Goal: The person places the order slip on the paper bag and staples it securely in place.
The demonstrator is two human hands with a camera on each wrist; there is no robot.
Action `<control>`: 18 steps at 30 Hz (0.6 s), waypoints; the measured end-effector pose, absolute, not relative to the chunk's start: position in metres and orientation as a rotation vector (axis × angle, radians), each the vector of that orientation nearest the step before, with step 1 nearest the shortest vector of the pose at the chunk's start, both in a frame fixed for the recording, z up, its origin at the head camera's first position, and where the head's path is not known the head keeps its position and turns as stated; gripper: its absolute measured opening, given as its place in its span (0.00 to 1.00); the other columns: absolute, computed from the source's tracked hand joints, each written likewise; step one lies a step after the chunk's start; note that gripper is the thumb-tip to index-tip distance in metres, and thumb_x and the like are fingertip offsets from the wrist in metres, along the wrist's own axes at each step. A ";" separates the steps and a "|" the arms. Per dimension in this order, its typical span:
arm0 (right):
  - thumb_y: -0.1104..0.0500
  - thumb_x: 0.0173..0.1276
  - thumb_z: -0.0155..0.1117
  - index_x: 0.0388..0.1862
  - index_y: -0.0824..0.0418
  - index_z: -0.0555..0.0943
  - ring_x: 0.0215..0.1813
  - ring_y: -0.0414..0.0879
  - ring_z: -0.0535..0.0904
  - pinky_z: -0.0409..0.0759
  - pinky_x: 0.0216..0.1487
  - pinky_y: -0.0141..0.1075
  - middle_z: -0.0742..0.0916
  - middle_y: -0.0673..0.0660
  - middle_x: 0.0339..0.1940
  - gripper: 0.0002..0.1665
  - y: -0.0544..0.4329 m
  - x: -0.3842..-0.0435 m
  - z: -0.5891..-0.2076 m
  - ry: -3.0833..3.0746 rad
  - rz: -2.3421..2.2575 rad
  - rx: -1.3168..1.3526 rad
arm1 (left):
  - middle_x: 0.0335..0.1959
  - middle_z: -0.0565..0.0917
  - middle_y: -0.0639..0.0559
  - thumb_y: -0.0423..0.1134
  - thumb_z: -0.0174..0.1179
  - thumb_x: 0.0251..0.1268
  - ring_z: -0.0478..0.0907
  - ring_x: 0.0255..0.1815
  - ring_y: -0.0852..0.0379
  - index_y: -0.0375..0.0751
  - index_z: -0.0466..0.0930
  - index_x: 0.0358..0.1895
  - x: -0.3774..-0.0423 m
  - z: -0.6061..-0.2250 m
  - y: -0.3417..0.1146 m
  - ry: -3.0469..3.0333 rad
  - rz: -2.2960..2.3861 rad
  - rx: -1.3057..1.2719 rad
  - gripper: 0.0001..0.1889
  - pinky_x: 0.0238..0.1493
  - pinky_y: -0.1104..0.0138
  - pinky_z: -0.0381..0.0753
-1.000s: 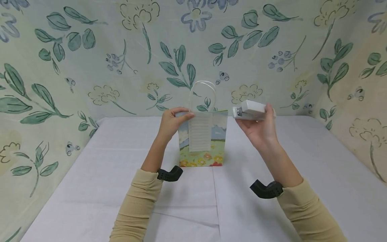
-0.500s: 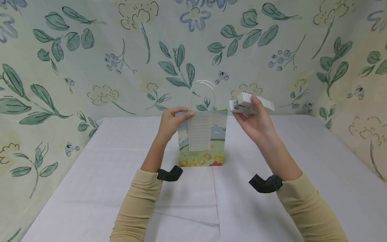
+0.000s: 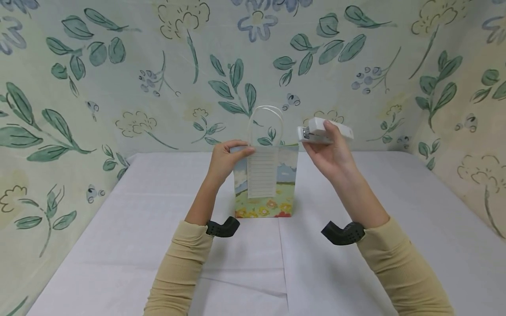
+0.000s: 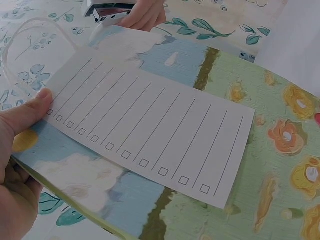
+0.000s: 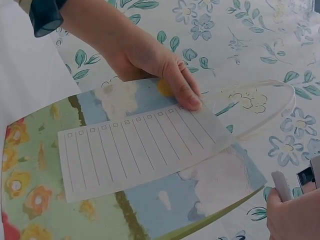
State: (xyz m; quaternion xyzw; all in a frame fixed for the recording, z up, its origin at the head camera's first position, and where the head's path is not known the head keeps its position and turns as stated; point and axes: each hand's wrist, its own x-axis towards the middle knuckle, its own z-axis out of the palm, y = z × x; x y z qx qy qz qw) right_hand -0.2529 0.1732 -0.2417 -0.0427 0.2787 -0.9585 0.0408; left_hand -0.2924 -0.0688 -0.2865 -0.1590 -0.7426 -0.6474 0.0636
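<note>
A paper gift bag (image 3: 282,193) printed with sky, meadow and flowers stands upright on the table, its white loop handle (image 3: 272,109) raised. Against its front hangs a lined checklist sheet (image 4: 150,130) with small tick boxes. My left hand (image 3: 225,160) pinches the sheet's top corner and the bag's rim together, thumb in front and fingers behind. To the right of the bag's top edge, my right hand (image 3: 332,153) grips a white stapler (image 3: 326,130) in the air, its mouth pointing left toward the bag. The stapler's jaws are apart, with metal showing between them.
A white cloth covers the table (image 3: 158,184), with creases down the middle. Floral fabric (image 3: 253,70) hangs behind and at both sides. Each wrist wears a black camera mount (image 3: 343,232).
My right hand has risen slightly and moved left with the stapler, bringing it closer to the bag's top corner. My left hand, the sheet and the bag stay in place.
</note>
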 end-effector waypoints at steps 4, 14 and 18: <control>0.58 0.65 0.58 0.59 0.45 0.65 0.68 0.44 0.61 0.56 0.71 0.37 0.68 0.50 0.64 0.25 0.170 -0.254 -0.241 0.925 -2.931 -0.177 | 0.51 0.79 0.45 0.42 0.66 0.52 0.74 0.54 0.54 0.34 0.81 0.45 -0.293 -0.287 -0.069 -2.249 -1.947 -0.480 0.19 0.55 0.57 0.74; 0.42 0.69 0.46 0.65 0.41 0.55 0.69 0.47 0.56 0.56 0.71 0.38 0.60 0.52 0.67 0.27 0.157 -0.254 -0.234 1.431 -2.813 -0.298 | 0.49 0.81 0.45 0.42 0.66 0.51 0.77 0.48 0.53 0.37 0.82 0.44 -0.293 -0.286 -0.069 -2.246 -1.945 -0.491 0.17 0.48 0.59 0.77; 0.47 0.70 0.47 0.65 0.42 0.56 0.68 0.49 0.58 0.59 0.69 0.39 0.62 0.52 0.66 0.26 0.154 -0.256 -0.235 1.520 -2.790 -0.291 | 0.49 0.81 0.46 0.42 0.66 0.51 0.78 0.48 0.54 0.37 0.82 0.44 -0.294 -0.286 -0.069 -2.249 -1.956 -0.480 0.17 0.48 0.60 0.78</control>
